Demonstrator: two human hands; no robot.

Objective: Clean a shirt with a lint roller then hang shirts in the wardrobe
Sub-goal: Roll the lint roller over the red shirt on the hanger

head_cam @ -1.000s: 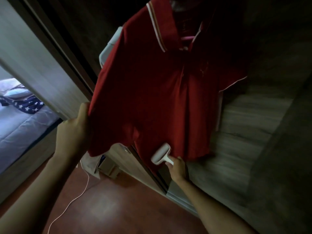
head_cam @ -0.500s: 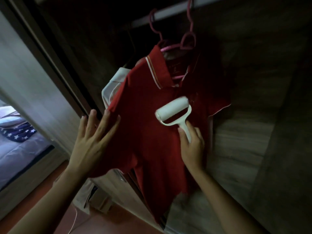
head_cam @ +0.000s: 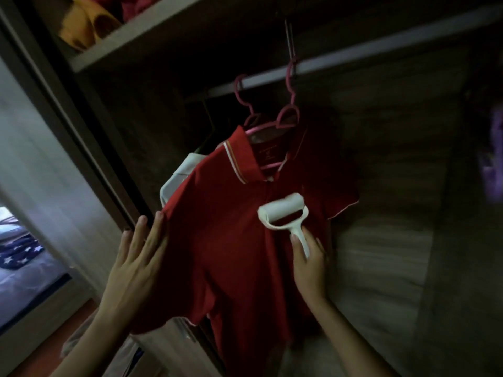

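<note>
Red cotton fills the middle of my view: the polo shirt (head_cam: 231,240) hangs on a pink hanger (head_cam: 275,123) from the wardrobe rail (head_cam: 353,59). My right hand (head_cam: 309,263) is closed around the handle of the white lint roller (head_cam: 285,214), whose drum lies above my knuckles, pressed on the shirt's chest just below the collar. My left hand (head_cam: 136,265) lies open, fingers spread flat against the shirt's sleeve edge, gripping nothing. A white garment (head_cam: 177,175) hangs just behind the shirt.
</note>
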